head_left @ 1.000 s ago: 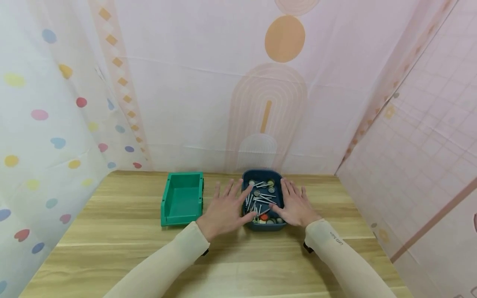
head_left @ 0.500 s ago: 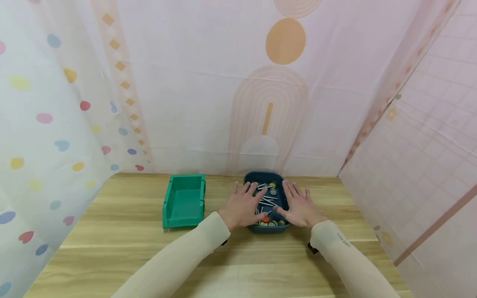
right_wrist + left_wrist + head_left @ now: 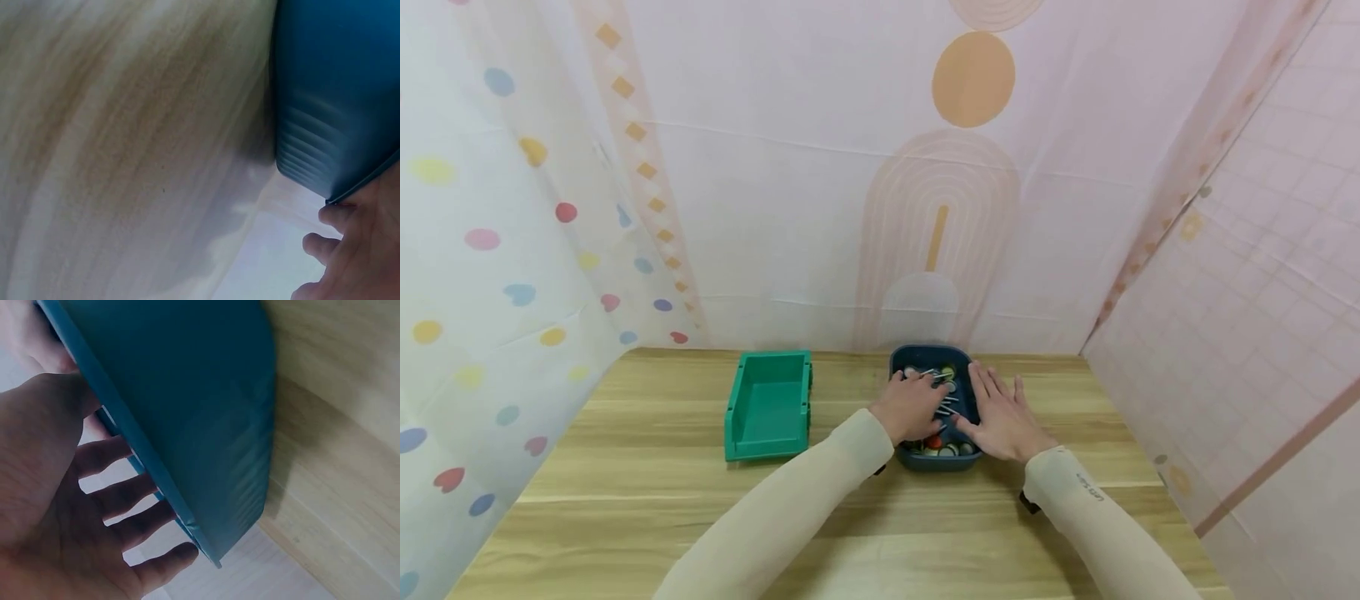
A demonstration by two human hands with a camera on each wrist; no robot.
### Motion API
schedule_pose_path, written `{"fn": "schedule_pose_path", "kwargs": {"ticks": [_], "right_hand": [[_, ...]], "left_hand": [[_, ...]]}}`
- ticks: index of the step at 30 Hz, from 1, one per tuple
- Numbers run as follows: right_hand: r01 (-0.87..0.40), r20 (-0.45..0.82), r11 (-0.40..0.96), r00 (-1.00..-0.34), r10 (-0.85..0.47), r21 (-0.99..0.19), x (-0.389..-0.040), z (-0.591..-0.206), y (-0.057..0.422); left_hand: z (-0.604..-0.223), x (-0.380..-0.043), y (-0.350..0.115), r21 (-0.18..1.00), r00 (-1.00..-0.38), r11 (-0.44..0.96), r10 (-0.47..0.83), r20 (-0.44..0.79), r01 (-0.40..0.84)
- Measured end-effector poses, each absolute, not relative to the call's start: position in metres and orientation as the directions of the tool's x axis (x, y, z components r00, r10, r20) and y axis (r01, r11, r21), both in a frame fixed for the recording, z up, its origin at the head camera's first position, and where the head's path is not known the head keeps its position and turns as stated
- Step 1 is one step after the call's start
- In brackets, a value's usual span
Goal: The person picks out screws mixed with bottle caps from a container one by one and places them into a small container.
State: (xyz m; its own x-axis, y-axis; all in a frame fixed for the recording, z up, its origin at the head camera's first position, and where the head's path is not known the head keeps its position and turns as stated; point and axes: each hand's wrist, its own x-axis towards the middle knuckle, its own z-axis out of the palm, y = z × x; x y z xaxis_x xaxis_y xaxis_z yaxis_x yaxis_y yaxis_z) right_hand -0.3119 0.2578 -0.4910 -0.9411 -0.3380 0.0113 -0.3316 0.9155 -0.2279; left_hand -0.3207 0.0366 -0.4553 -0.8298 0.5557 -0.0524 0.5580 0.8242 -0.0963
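Observation:
A dark blue bin (image 3: 936,464) holds silver nails or screws (image 3: 946,409) and several round bottle caps (image 3: 952,450), one of them orange-red (image 3: 933,442). My left hand (image 3: 910,408) reaches over the bin's left side, its fingertips down among the contents and partly hidden. In the left wrist view, the left hand's (image 3: 75,506) loosely bent fingers pass over the rim of the bin (image 3: 187,394); nothing shows gripped. My right hand (image 3: 1006,421) rests along the bin's right rim, fingers extended. Its fingers also show beside the bin wall (image 3: 344,94) in the right wrist view.
To the left, a green bin (image 3: 767,412) stands on the wooden table (image 3: 647,500), with nothing visible inside. Patterned cloth hangs behind (image 3: 790,250) and at both sides of the table.
My left hand has moved right, from beside the blue bin to over it, and its fingers have dipped among the contents. The right hand has stayed at the right rim.

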Motion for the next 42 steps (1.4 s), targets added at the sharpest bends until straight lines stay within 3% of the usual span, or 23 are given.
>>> {"fn": "schedule_pose_path", "kwargs": {"ticks": [7,14,27,36,42], "right_hand": [[-0.331,0.029,0.916,-0.942,-0.333,-0.225,-0.312,-0.494,0.26],[-0.342,0.048,0.916,-0.939,-0.34,-0.211,-0.314,-0.497,0.259],[-0.34,0.05,0.913,-0.94,-0.338,-0.224,-0.314,-0.498,0.259],[-0.327,0.031,0.916,-0.944,-0.329,-0.23,-0.314,-0.497,0.258],[-0.323,0.031,0.916,-0.945,-0.325,-0.238,-0.314,-0.498,0.258]], "left_hand": [[-0.448,-0.33,0.05,-0.137,-0.815,0.804,0.574,-0.077,0.579],[-0.451,-0.348,0.063,-0.004,-0.815,0.825,0.557,-0.162,0.565],[-0.55,-0.438,0.095,-0.053,-0.838,0.841,0.529,-0.133,0.539],[-0.552,-0.436,0.1,-0.115,-0.838,0.832,0.528,-0.141,0.543],[-0.541,-0.426,0.102,-0.097,-0.852,0.853,0.491,-0.182,0.512]]}}
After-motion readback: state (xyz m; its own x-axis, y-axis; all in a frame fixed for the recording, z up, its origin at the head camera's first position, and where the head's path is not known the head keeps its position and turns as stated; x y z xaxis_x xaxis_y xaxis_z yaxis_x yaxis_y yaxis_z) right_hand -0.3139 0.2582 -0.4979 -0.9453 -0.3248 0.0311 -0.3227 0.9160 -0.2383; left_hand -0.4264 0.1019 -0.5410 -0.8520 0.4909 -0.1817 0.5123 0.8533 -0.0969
